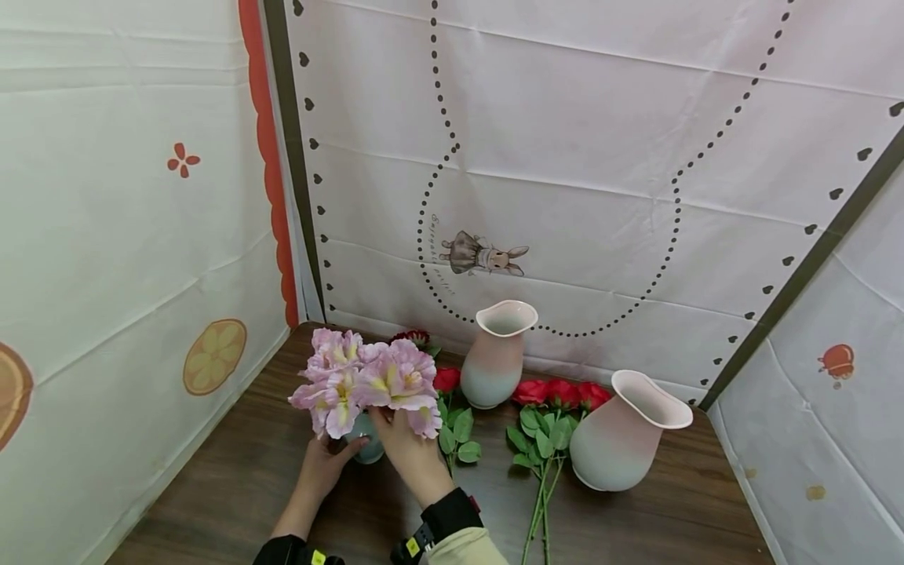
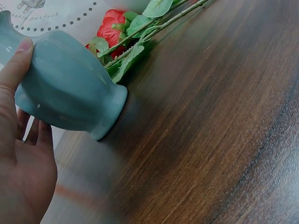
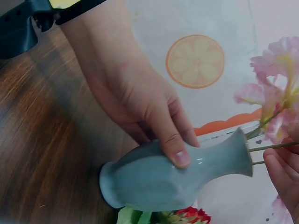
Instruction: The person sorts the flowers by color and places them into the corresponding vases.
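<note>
A small blue-green vase (image 1: 369, 447) stands on the table at left of centre, with pink and yellow flowers (image 1: 399, 378) at its mouth. My left hand (image 1: 323, 468) grips the vase's side, thumb laid along it in the left wrist view. There the vase's foot (image 2: 112, 112) is right at the tabletop. My right hand (image 1: 413, 453) is at the flowers just above the vase; in the right wrist view its fingers (image 3: 283, 175) pinch thin green stems (image 3: 271, 147) that run into the vase mouth. The stems' lower ends are hidden inside the vase.
A pink-to-grey vase (image 1: 497, 361) stands behind, and a similar larger one (image 1: 610, 447) at right. Red roses (image 1: 561, 394) with long green stems lie between them; more red flowers (image 1: 446, 380) lie beside the right hand. Printed cloth walls (image 1: 579, 157) enclose the wooden table (image 1: 636, 526).
</note>
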A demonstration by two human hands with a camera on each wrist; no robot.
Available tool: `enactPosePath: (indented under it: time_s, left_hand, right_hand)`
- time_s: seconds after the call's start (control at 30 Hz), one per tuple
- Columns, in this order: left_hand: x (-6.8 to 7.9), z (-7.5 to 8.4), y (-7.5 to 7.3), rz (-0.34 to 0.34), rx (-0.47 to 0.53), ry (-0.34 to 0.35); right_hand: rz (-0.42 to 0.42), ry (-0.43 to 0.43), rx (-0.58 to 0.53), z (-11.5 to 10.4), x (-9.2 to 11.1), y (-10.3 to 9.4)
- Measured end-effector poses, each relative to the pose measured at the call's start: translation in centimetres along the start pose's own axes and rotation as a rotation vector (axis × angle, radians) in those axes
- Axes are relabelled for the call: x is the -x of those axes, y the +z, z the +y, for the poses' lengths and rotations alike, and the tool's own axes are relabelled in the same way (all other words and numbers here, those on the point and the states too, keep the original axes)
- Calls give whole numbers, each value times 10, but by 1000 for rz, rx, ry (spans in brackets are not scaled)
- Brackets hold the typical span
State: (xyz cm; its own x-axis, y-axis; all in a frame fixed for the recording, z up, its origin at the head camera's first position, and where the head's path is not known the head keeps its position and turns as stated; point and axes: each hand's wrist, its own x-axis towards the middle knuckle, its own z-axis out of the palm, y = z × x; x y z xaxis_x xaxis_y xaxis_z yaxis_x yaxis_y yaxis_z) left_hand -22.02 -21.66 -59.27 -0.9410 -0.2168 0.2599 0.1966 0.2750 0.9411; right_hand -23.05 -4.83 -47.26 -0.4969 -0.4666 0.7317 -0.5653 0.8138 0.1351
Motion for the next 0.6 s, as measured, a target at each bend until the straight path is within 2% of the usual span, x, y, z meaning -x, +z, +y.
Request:
enactPosePath:
  time_s: [0.07,0.1,0.13,0.17,0.2,0.23,0.27,0.33,0.37,0.4,0.5,0.6]
  left_hand:
    - [1,4,0,7,7,8]
    - [1,4,0,12,9,19]
    - [0,3,0,17,10,31]
    - [0,3,0,22,14,41]
    - [-1,3,0,27,22,55]
    - [-1,2,0,29,43,66]
    - [-3,-3,1,25,64,80]
    - [-3,-3,1,24,91,101]
    - [-3,-3,2,21,112,113]
    - [-3,-4,2,16,125,122]
    - [-3,-5,2,-3,148,141]
    - [-2,-6,2,-5,153,130]
  right_hand:
    - [-107,59,-171,0,-1,-5]
    - [-118,136,-339,0,-3,-7]
    - [-102,147,-388,0,-3,-8]
    - [-81,203,-509,0,-5,-9]
    - [-69,190,-491,-1,-5,-9]
    - [-46,160,-426,-1,-5,-8]
    - [1,83,-287,0,-3,-6]
    - [106,7,-103,-1,0,0]
    - [113,33,-133,-2,0,3]
    - [128,25,-92,-2,1,6]
    - [127,65,-123,-4,5,15]
    - [137,60,-78,-5,8,23]
